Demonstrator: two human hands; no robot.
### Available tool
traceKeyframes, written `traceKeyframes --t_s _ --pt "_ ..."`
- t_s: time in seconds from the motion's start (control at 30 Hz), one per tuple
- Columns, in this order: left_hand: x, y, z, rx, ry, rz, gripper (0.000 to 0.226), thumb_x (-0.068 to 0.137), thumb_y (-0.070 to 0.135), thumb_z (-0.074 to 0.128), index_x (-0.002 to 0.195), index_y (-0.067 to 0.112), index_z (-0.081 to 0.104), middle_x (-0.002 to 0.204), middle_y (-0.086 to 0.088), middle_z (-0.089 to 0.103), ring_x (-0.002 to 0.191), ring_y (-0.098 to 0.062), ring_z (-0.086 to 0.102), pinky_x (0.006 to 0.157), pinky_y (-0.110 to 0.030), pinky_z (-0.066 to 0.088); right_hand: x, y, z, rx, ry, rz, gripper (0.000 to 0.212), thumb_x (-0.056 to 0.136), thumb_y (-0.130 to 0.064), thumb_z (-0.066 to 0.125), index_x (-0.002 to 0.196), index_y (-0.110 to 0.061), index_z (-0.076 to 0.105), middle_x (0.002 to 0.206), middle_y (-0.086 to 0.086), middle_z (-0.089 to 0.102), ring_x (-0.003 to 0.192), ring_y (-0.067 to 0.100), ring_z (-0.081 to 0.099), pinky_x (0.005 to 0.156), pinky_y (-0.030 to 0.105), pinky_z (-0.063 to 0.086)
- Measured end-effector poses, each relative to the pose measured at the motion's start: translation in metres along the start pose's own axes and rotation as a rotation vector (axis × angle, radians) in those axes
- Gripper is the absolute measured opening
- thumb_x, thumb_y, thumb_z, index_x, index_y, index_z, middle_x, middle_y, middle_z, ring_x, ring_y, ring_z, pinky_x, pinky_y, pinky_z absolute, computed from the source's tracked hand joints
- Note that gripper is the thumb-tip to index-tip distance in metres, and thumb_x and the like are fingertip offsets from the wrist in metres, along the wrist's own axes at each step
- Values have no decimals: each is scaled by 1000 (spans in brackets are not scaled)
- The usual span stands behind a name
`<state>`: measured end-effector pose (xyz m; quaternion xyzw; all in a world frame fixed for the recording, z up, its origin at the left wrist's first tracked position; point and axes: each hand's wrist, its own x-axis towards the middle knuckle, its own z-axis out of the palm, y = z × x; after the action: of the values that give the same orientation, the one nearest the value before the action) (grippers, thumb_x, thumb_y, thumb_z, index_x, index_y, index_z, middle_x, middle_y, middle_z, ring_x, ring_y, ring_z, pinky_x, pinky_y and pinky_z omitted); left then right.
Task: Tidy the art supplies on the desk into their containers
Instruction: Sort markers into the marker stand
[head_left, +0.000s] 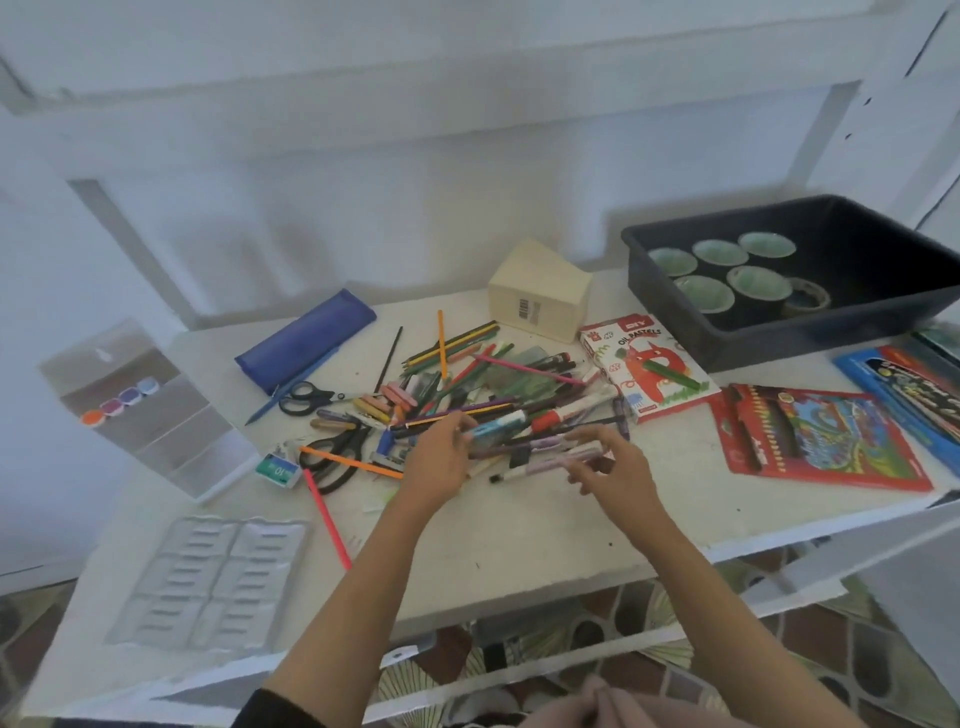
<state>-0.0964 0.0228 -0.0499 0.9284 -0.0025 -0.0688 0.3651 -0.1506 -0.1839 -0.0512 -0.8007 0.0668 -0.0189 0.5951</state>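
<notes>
A jumbled pile of pencils, markers and crayons (488, 395) lies in the middle of the white desk (519, 530). At its near edge my left hand (441, 460) grips the left ends of a small bundle of markers (524, 447). My right hand (615, 462) pinches the right ends of the same bundle, its fingers curled round pale pink markers. A blue zip pencil case (306, 338) lies at the back left. An oil pastels box (647, 371) and a red coloured-pencil pack (821, 441) lie to the right.
A black tub (675, 291) holding several green cups sits back right, next to a wooden box (540, 293). A clear organiser with paint pots (140, 410) and a clear moulded tray (208, 577) lie left. Two scissors (337, 457), a staples box (279, 470) and a pink pencil (328, 514) lie near my left hand.
</notes>
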Motion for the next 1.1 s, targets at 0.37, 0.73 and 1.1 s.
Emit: traceKeyframes --t_s 0.37,0.73,1.1 --pt "-36 -21 -58 -796 104 -66 9 98 11 47 97 9 56 81 -2 72 71 -18 69 63 -22 52 35 -58 44 153 -151 -59 33 83 6 63 114 -5 57 100 7 63 59 5 66 55 19 54" --pt "-85 -59 -149 -810 453 -118 6 97 21 49 98 25 45 89 1 58 92 -15 58 86 -35 45 35 -148 154 202 -522 -453 11 93 -3 53 96 -4 64 85 8 67 67 4 66 58 13 50" --pt "-102 -104 -205 -225 997 124 31 84 -9 60 100 17 67 102 -2 67 94 -11 62 84 -25 50 51 -212 238 191 -596 -845 19 84 -1 65 98 -13 67 94 7 68 78 6 64 73 12 49"
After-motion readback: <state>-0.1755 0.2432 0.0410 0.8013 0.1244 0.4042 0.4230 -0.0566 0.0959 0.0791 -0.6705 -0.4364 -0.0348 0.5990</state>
